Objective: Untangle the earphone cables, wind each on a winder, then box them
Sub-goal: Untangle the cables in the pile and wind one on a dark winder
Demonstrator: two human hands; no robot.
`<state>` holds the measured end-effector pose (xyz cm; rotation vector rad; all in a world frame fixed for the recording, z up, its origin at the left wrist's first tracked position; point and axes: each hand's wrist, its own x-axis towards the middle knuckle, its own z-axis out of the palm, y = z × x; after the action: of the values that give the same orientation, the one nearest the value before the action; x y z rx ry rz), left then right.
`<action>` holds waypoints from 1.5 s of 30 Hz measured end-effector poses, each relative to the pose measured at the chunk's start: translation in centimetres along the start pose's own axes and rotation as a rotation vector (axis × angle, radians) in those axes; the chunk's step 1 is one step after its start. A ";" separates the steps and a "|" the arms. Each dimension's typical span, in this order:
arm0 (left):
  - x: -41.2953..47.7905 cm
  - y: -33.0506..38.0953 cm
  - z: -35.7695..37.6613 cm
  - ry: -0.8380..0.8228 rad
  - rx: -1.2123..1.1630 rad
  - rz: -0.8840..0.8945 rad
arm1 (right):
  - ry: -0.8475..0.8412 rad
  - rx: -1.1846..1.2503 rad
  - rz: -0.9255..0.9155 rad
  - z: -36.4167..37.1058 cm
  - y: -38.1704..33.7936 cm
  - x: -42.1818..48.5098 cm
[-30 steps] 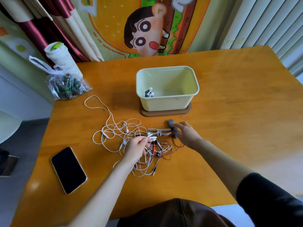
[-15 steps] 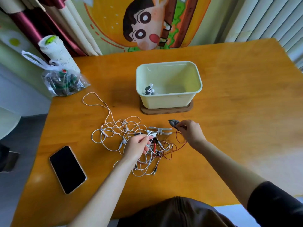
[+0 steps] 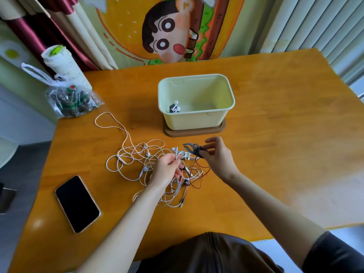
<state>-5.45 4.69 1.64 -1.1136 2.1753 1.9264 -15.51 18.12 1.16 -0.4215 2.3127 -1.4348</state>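
Note:
A tangle of white earphone cables [image 3: 136,154] and a thin red cable [image 3: 199,174] lies mid-table. My left hand [image 3: 167,170] pinches white earbuds above the tangle. A little above the table, my right hand [image 3: 216,156] pinches a dark grey winder [image 3: 192,148], and the red cable hangs from it. A white winder [image 3: 186,155] lies between my hands. The pale green box [image 3: 197,115] stands behind on a brown base and holds one wound earphone [image 3: 174,109].
A black phone [image 3: 76,203] lies face up at the front left. A clear plastic bag [image 3: 69,99] with a white roll [image 3: 63,66] sits at the table's back left corner. The wooden table [image 3: 285,134] extends bare to the right.
My right hand has picked the dark winder up off the table and turned it. My left hand has risen slightly with the white earbuds.

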 end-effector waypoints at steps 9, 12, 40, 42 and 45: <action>-0.8 1.9 0.9 -0.105 -0.095 0.065 | -0.044 0.283 -0.039 -0.7 -1.2 -0.5; -0.8 2.4 1.0 -0.053 -0.135 0.005 | -0.103 0.260 -0.056 -0.4 -1.4 -0.8; -1.2 1.8 0.3 -0.070 -0.101 0.061 | -0.188 -0.240 -0.243 -1.1 -2.2 -1.4; -1.4 2.1 0.6 -0.069 -0.077 0.090 | -0.209 -0.202 -0.262 -0.9 -2.4 -1.3; -1.6 2.4 0.7 0.024 -0.076 0.120 | -0.195 -0.054 -0.179 -0.6 -2.7 -1.3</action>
<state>-5.80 6.00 4.29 -1.0447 2.2481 2.0715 -14.46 18.00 4.05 -0.7665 2.2059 -1.3454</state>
